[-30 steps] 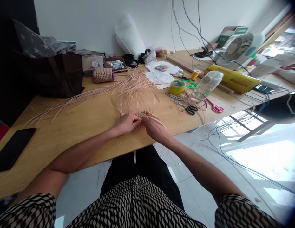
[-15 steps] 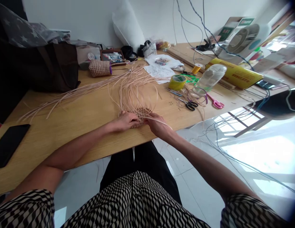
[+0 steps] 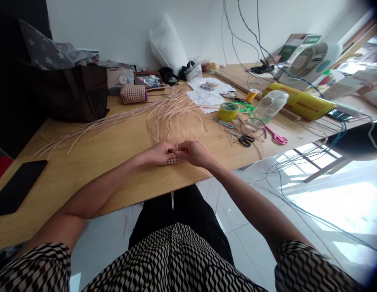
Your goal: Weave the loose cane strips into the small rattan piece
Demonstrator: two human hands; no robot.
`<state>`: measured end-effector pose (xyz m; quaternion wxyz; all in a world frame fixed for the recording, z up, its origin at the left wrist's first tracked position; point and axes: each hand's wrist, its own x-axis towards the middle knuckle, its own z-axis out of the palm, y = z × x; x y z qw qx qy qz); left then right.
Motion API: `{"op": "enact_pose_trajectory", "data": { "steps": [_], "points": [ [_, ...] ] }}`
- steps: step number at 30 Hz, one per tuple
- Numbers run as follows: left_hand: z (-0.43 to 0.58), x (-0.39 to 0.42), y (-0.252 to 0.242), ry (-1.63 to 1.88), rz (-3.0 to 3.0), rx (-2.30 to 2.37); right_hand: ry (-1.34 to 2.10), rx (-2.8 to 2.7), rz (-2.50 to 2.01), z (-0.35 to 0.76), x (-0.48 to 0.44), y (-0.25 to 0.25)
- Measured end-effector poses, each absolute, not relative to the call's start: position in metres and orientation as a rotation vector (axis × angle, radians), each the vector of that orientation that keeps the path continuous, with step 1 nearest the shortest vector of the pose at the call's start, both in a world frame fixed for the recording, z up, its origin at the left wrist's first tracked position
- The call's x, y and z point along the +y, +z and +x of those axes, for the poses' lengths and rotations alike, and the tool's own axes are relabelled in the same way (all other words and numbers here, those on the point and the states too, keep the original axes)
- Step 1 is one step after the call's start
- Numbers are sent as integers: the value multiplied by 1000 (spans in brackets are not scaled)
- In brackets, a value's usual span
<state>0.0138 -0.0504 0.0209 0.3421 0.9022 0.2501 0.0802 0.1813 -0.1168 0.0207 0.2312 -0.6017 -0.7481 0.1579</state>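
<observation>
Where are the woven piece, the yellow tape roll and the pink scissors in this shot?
woven piece (image 3: 173, 161): head view, on its exposed lower edge
yellow tape roll (image 3: 227, 112): head view, on its outer side
pink scissors (image 3: 279, 139): head view, on the finger loops

White wall (image 3: 121, 32) behind wooden table (image 3: 85, 166); glossy white floor tiles (image 3: 237, 202); sunlight patches (image 3: 334, 207) on floor

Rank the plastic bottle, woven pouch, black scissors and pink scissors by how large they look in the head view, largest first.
1. Plastic bottle
2. Woven pouch
3. Black scissors and pink scissors: these look about alike, so they are not ranked.
</observation>
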Motion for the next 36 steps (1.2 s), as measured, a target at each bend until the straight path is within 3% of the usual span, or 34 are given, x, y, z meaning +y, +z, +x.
{"op": "enact_pose_trajectory", "data": {
  "steps": [5, 12, 22, 29, 36],
  "points": [
    [13, -47, 22, 221, 2410, 621, 548, -2046, -1665, 181, -113, 21],
    [10, -42, 22, 235, 2420, 597, 442, -2066, -1581, 173, -116, 16],
    [7, -42, 15, 321, 2262, 592, 667, -1983, -1653, 179, -116, 24],
    [18, -65, 3, 524, 2144, 771, 566, -1782, -1591, 172, -114, 24],
    [19, -60, -1, 452, 2075, 687, 583, -1436, -1638, 156, -114, 6]
  ]
}}
